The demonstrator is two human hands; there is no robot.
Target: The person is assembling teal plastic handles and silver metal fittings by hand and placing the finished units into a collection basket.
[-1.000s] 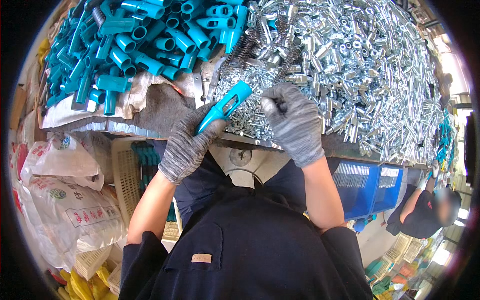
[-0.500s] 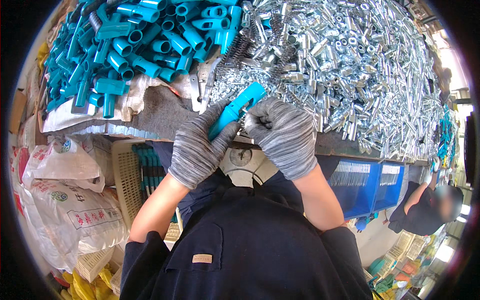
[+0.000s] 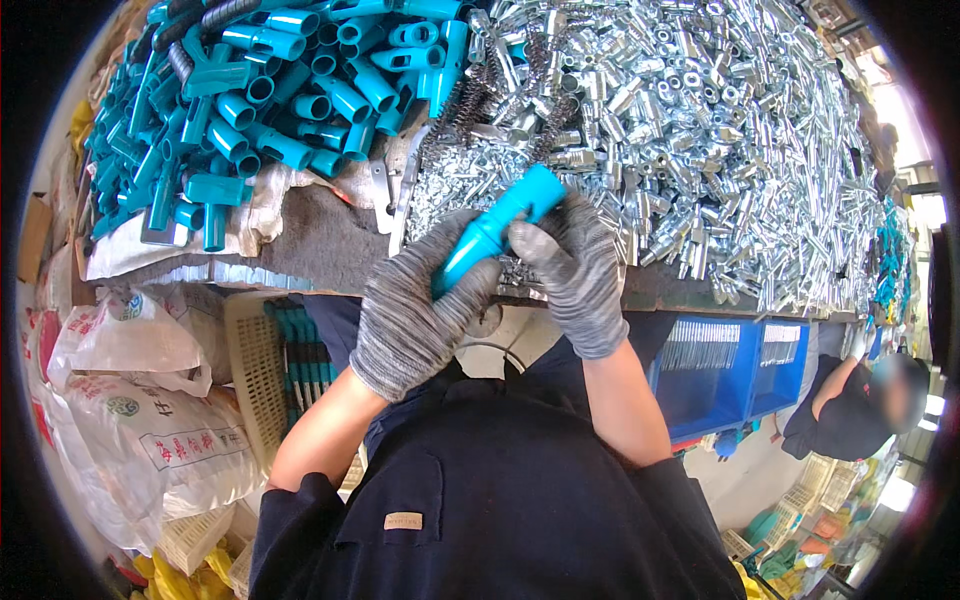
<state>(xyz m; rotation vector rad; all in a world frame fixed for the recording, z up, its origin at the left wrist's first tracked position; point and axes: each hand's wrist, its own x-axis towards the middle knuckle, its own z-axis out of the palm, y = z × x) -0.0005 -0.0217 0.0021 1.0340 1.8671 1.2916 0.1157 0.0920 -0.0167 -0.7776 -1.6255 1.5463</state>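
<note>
A teal tubular housing [image 3: 466, 258] with a cut-out slot is held slantwise above the table's near edge. Its upper end points away and to the right. My left hand [image 3: 415, 318], in a grey striped knit glove, is closed round the lower part, thumb along the near side. The gloved right hand [image 3: 585, 285] is closed at the upper end, its thumb beside the slot and its fingers partly hidden behind the tube. Whether a small part sits in the slot or under the right fingers cannot be seen. Small metal pieces [image 3: 450, 190] lie just beyond the housing.
Teal housings [image 3: 290, 105] are heaped at the far left, shiny metal fittings and pins [image 3: 700, 150] at the far right, dark springs [image 3: 475, 95] between. Below the table are a blue bin [image 3: 700, 375], a pale crate [image 3: 255, 360] and white sacks [image 3: 150, 420]. Another person [image 3: 850, 405] is at right.
The right hand has gone from a pinch beside the slot to a hold round the upper end, its thumb now stretched along the tube. The housing has shifted slightly right.
</note>
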